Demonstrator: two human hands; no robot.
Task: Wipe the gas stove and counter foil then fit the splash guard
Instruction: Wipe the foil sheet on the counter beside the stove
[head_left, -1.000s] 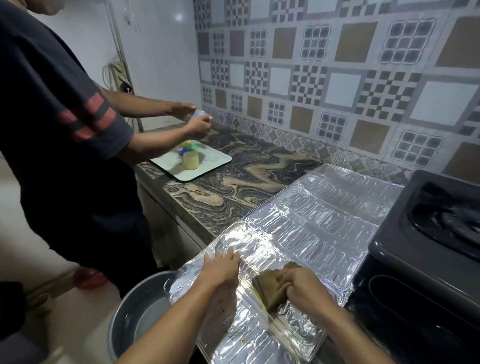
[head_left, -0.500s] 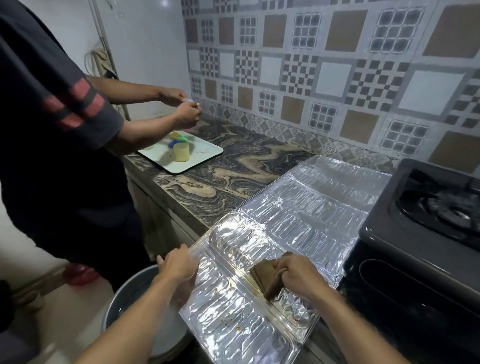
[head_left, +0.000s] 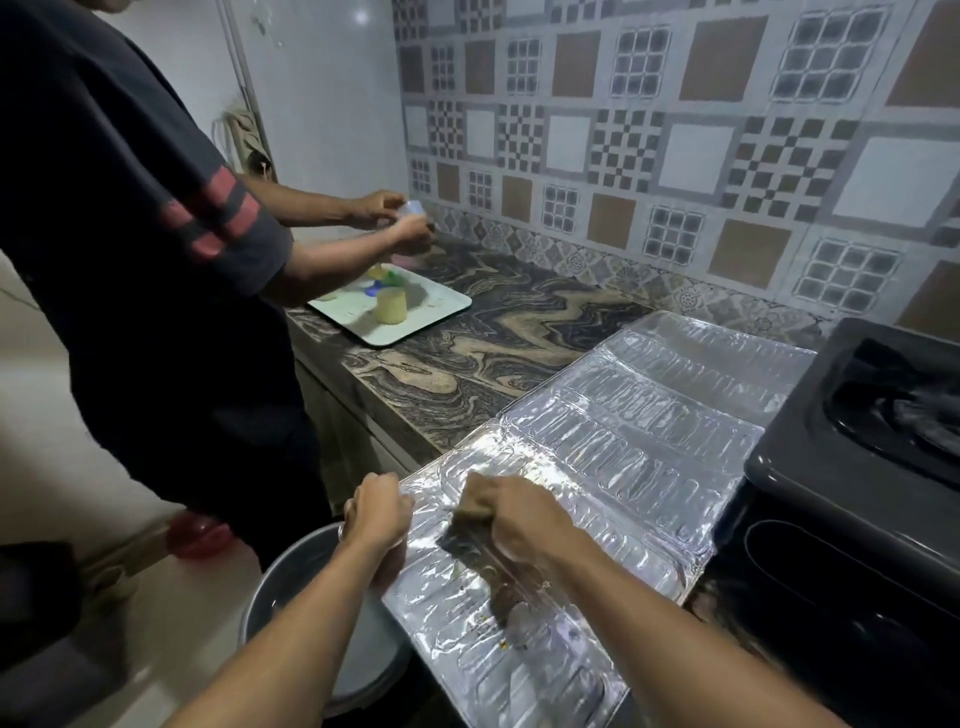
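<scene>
The wiping looks only partway through: the right hand (head_left: 524, 519) has its grip closed round a brown cloth (head_left: 475, 506) pressed onto the near end of the foil splash guard (head_left: 623, 447), where yellowish crumbs show. The left hand (head_left: 376, 512) curls over the sheet's edge where it overhangs the counter (head_left: 467, 358) above a grey basin (head_left: 291, 577). The gas stove (head_left: 852, 457) at the right and the fitting of the guard seem yet to come.

Your shiny embossed foil splash guard (head_left: 613, 467) lying flat, overhanging the counter's front edge, brown cloth (head_left: 475, 512) pressed on its near part, dark gas stove (head_left: 841, 467) just right.
</scene>
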